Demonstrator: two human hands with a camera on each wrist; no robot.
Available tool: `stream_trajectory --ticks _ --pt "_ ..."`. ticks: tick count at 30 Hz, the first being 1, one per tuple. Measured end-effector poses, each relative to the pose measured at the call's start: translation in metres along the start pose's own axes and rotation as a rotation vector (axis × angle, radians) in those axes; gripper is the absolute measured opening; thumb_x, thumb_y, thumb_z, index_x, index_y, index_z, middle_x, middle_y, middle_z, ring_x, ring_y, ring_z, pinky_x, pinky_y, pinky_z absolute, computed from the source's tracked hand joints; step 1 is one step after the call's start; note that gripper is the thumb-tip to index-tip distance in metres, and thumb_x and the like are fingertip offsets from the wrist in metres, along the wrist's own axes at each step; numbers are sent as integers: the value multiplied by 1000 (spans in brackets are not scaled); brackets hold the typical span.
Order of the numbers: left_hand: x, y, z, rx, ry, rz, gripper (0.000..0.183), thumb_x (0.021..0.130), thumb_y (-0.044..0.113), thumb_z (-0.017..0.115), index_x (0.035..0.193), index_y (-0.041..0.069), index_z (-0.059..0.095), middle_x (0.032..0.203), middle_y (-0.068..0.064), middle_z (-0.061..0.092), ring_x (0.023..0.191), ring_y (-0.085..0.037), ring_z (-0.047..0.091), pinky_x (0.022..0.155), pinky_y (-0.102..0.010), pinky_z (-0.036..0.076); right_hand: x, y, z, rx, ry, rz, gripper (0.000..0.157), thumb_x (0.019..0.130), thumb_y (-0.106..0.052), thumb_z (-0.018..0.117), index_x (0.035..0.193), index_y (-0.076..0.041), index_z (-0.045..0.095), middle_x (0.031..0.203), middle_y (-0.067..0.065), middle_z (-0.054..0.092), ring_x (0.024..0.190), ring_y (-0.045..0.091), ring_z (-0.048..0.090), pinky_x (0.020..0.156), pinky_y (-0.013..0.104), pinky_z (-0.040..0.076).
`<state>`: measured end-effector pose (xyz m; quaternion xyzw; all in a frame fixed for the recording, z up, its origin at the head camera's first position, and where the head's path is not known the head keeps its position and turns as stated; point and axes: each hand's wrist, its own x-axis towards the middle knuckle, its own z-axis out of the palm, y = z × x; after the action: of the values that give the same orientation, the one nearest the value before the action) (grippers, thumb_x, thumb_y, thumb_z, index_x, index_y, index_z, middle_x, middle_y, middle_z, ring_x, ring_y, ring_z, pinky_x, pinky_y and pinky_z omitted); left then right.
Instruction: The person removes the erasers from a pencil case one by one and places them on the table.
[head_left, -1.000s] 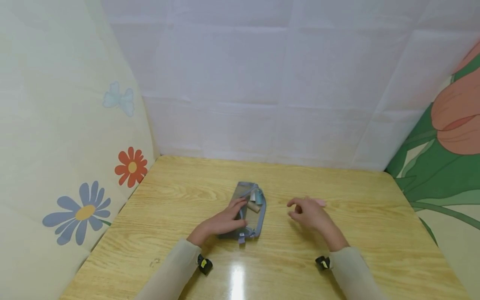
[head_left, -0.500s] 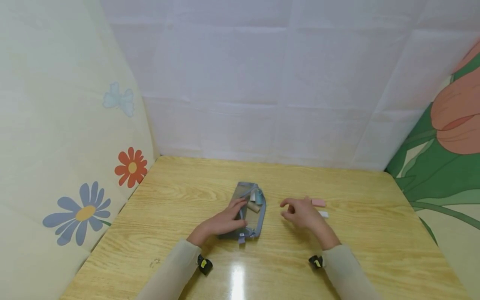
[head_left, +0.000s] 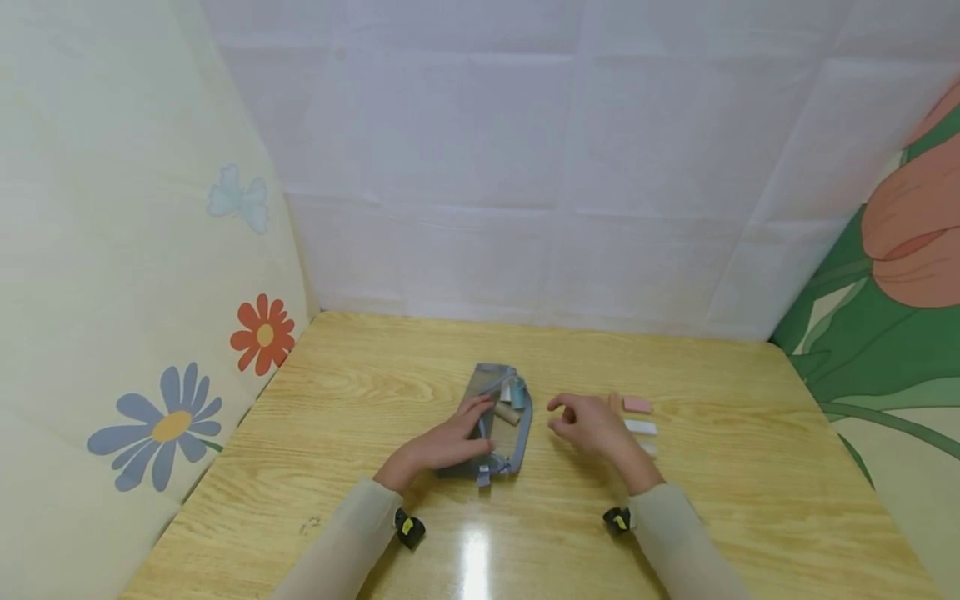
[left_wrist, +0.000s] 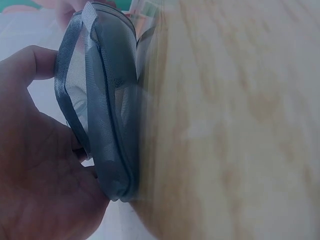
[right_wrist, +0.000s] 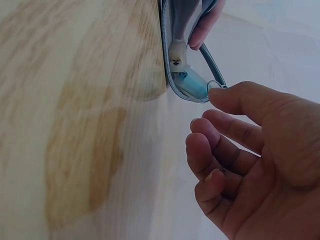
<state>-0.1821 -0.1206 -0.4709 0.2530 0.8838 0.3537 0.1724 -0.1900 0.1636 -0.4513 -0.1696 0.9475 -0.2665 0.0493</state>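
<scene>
A grey-blue mesh pouch [head_left: 522, 429] with a zipped edge lies on the table, its mouth gaping to the right. My left hand [head_left: 442, 442] holds its upper side, thumb and fingers on the mesh fabric [left_wrist: 75, 90] in the left wrist view. Inside the pouch are a beige roll [head_left: 507, 412], a teal cylinder [right_wrist: 194, 84] and a pale piece with a small face [right_wrist: 176, 57]. Just right of the pouch hovers my right hand [head_left: 592, 425], fingers loosely bent. In the right wrist view nothing shows between its thumb and fingers.
Right of the right hand lie a pink block [head_left: 637, 405], a white block [head_left: 641, 427], an orange-brown piece [head_left: 613, 402] and a partly hidden white piece [head_left: 649, 450]. A white cloth [head_left: 450, 167] hangs behind the wooden table [head_left: 375, 358].
My right hand has moved left towards the pouch, uncovering the small blocks behind it. The left hand and the pouch have stayed in place.
</scene>
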Motion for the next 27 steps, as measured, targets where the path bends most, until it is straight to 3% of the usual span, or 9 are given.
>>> stream_trajectory --ticks 3,27 --pt "1 0 0 -2 1 2 83 93 41 55 160 4 23 169 -11 11 151 -36 24 117 -54 32 2 -2 2 29 -6 19 25 94 -24 71 117 -15 71 75 -8 61 61 9 54 69 36 48" --pt "4 -6 3 2 16 -11 84 92 41 56 160 5 24 169 -10 13 151 -36 25 117 -54 31 18 -18 16 105 -73 5 23 94 -20 71 115 -12 71 73 -4 61 60 12 56 58 29 47"
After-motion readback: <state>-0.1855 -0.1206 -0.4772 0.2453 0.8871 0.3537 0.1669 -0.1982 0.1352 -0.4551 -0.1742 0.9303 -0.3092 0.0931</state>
